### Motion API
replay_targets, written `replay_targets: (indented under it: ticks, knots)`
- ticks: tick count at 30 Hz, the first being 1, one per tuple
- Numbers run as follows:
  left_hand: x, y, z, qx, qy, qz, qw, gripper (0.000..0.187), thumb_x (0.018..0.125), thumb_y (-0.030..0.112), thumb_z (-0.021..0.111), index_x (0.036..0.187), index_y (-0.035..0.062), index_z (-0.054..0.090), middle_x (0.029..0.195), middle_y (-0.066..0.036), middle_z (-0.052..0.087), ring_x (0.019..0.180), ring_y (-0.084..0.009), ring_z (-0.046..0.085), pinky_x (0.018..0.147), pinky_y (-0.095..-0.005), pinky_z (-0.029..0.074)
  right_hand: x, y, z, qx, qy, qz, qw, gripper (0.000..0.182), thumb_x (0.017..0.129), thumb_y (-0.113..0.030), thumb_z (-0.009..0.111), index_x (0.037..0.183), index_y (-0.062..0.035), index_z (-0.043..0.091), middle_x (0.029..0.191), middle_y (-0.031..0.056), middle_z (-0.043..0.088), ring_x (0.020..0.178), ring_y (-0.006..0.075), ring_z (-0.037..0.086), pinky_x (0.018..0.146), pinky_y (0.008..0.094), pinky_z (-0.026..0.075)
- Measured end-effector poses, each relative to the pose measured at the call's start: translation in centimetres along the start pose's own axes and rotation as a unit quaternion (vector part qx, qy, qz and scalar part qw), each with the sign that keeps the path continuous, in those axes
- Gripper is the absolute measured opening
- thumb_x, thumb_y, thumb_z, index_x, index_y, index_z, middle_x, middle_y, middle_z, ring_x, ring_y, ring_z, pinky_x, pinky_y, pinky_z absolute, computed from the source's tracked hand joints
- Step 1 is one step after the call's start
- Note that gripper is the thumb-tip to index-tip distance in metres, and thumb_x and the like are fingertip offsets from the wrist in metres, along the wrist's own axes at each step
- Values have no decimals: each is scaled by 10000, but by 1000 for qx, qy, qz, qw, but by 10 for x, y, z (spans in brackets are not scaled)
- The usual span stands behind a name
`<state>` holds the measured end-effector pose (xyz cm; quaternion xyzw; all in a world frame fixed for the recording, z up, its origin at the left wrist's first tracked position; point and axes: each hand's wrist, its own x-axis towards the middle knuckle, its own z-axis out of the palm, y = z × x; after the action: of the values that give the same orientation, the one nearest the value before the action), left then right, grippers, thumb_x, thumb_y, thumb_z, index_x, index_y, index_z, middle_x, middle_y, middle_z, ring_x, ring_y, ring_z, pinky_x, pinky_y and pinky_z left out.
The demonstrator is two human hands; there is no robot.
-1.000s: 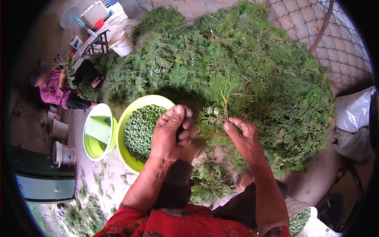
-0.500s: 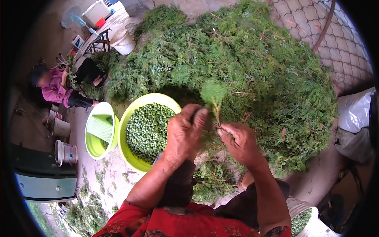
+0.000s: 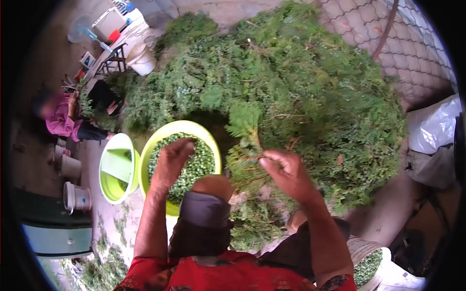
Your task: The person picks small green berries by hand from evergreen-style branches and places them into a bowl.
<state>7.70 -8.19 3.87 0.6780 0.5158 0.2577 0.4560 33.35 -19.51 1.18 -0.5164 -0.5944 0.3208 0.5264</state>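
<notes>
My right hand (image 3: 286, 174) is closed, pinching the stem of a green cypress sprig (image 3: 245, 121) that stands up from the fingers, in front of the heap of cut cypress branches (image 3: 310, 87). My left hand (image 3: 174, 162) is over the yellow-green basin (image 3: 217, 145), its fingers curled in. Whatever it may hold is hidden. The basin contains many small round green berries (image 3: 196, 167), and my left forearm and hand cover part of them.
A smaller lime-green basin (image 3: 104, 172) with a tray stands to the left. White buckets (image 3: 76, 198) line the left side. A bucket of berries (image 3: 369, 269) stands at lower right. A seated person (image 3: 63, 114) in pink handles branches. A plastic sack (image 3: 434, 126) lies at right.
My left hand has moved left and away from the sprig, to over the berry basin. My right hand keeps the sprig, slightly lower and further left. The view has shifted a little.
</notes>
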Motion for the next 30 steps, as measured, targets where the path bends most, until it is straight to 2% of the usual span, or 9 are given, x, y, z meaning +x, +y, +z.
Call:
replay_targets:
  ticks: [5,11,15,17,19,21,23,28,30]
  knots:
    - [-1,48,78,-192,-195,30,961,343,880,277,579,1090,5,575,928,-42,610,775,-123,574,715,-263,457,-2,4,1,4,-54,-15,998,236,849,-191,595,948,23,609,866,179,635,763,291,627,663,332,481]
    - [-1,46,91,-285,-152,-4,947,157,833,140,644,940,28,617,809,-14,636,698,-80,554,617,-228,447,-3,7,-5,-20,-26,-11,999,240,856,-228,576,921,1,603,846,188,622,770,345,602,640,368,475]
    - [-2,45,78,-75,-154,81,982,70,822,78,638,805,17,609,694,-35,623,600,-101,556,544,-249,437,-2,11,-8,-85,-44,-40,995,234,868,-237,552,910,-13,604,781,175,611,694,340,585,601,379,463]
    - [11,6,53,379,-8,296,877,108,815,39,616,724,14,565,636,-85,585,544,-131,516,498,-272,411,-1,14,-14,-108,-51,-76,990,236,872,-242,545,914,-18,606,743,160,609,638,317,583,572,375,456]
    - [37,-21,18,308,102,228,918,187,833,71,571,664,14,516,597,-136,541,506,-160,489,475,-309,399,-3,12,-37,-69,-16,43,997,243,877,-242,549,920,-9,607,652,130,581,527,227,538,518,347,438]
    - [32,2,-11,285,157,22,945,239,873,170,539,695,11,531,588,-108,543,502,-155,494,479,-306,391,-3,8,-51,-21,18,126,992,240,893,-212,554,918,23,597,720,46,588,660,104,513,592,259,428]
    - [10,30,-1,-3,54,-55,997,176,875,206,551,807,55,607,744,-16,616,599,-106,538,502,-234,407,-2,6,-45,-9,21,119,993,241,895,-207,557,921,29,594,694,51,556,661,93,480,595,257,414]
    - [-18,61,49,-325,-105,-76,937,104,773,123,697,839,75,633,638,3,553,484,-45,453,352,-173,290,3,3,-28,-64,1,97,993,247,878,-214,573,920,28,599,665,110,552,592,144,483,565,291,418]
    - [-20,65,65,-290,-94,-22,952,84,786,94,683,855,63,650,700,12,589,574,-36,491,453,-164,356,2,4,-27,-81,-12,86,993,228,858,-205,586,909,16,612,685,158,590,551,215,547,540,313,432]
